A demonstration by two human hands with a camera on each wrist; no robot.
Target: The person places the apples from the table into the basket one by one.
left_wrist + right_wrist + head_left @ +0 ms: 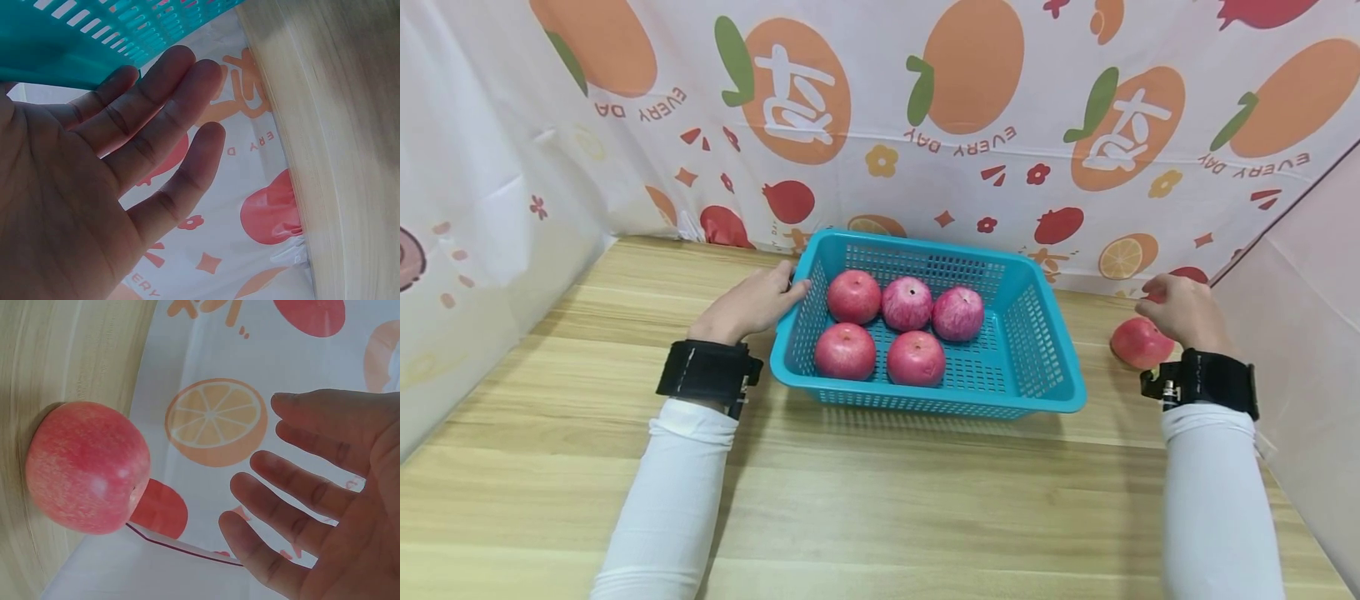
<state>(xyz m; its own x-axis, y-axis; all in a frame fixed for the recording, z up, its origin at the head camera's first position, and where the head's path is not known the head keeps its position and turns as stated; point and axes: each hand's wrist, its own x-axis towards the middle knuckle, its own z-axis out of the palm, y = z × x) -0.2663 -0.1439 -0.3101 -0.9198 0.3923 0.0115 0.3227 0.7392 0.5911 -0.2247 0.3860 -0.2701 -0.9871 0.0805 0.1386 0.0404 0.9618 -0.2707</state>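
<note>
My left hand (751,304) is at the left end of a teal plastic basket (1060,367), thumb over the rim and index finger under it. In the left wrist view, the other fingers (200,162) spread loosely below the basket wall. My right hand (1187,312) hovers over a single red apple (1141,343) on the table, right of the basket. The right wrist view shows its fingers (275,512) apart and away from that apple. Inside the basket, several apples, such as a red apple (916,358) and a streaked purplish apple (958,314), sit toward the left.
A wooden table (925,508) lies under everything. Behind the basket hangs a white sheet (880,200) printed with fruit, and more pale sheeting encloses the left and right sides. Both wrists wear black straps (707,371).
</note>
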